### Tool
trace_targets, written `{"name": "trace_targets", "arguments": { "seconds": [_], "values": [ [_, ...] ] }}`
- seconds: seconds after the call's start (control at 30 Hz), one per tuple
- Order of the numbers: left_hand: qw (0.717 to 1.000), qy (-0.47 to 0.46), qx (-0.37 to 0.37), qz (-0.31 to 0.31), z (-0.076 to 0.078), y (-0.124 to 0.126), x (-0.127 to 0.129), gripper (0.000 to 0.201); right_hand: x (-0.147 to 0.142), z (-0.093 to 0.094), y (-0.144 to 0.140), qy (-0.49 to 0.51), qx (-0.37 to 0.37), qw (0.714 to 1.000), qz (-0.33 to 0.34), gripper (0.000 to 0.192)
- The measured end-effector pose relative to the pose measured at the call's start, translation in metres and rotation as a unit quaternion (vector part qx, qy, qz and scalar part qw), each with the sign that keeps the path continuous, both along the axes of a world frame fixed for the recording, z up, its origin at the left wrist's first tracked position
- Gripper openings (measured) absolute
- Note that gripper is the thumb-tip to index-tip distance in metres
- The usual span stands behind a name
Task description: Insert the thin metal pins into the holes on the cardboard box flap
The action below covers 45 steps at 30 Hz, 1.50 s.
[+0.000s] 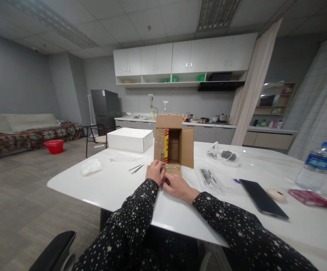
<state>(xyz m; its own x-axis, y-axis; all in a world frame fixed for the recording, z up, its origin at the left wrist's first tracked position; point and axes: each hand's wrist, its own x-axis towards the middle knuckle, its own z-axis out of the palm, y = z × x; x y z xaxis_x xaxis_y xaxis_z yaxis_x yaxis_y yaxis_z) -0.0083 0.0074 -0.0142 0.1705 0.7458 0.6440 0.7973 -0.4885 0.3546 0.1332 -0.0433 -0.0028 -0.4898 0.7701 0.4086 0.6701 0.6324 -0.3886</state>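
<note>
A cardboard box [174, 145] stands on the table, its open side facing me and its flaps spread. Small shiny studs dot its left flap and its front flap. At the left corner of the front flap, my left hand [155, 172] is closed on the box with bent fingers. My right hand [178, 186] is curled against the same flap, close beside the left. A thin dark tip shows below its fingers, but what it grips is mostly hidden. Slim metal tools [136, 169] lie left of my hands. To the right is a clear packet of metal pieces [209, 178].
A white box [130, 140] stands behind on the left, with a crumpled white tissue [91, 167] nearer me. On the right are a white corded device [224, 155], a black phone [262, 198], a pink box [310, 198] and a water bottle [317, 167].
</note>
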Motion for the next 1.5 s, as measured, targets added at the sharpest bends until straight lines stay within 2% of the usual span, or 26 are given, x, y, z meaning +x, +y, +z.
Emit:
{"name": "trace_targets", "arguments": {
  "seconds": [0.37, 0.63, 0.83, 1.17, 1.5],
  "values": [
    [0.998, 0.055, -0.010, 0.017, 0.000, -0.001, 0.001, 0.014, 0.000, -0.001, 0.002, -0.021, 0.003, 1.000, 0.001, 0.006],
    [0.991, 0.092, -0.085, 0.049, 0.011, -0.008, 0.003, 0.016, 0.000, 0.001, 0.001, -0.035, 0.003, 0.999, 0.000, 0.009],
    [0.993, 0.101, -0.048, 0.023, 0.010, -0.009, 0.004, 0.028, 0.000, 0.003, 0.000, -0.032, -0.010, 0.999, 0.004, 0.012],
    [0.993, 0.109, -0.037, -0.006, 0.009, -0.010, 0.004, 0.026, 0.001, -0.001, 0.002, -0.025, -0.005, 1.000, 0.002, 0.009],
    [0.992, 0.114, -0.046, 0.011, 0.010, -0.010, 0.003, 0.022, 0.001, -0.002, 0.003, -0.026, 0.001, 1.000, 0.003, 0.009]
  ]
}}
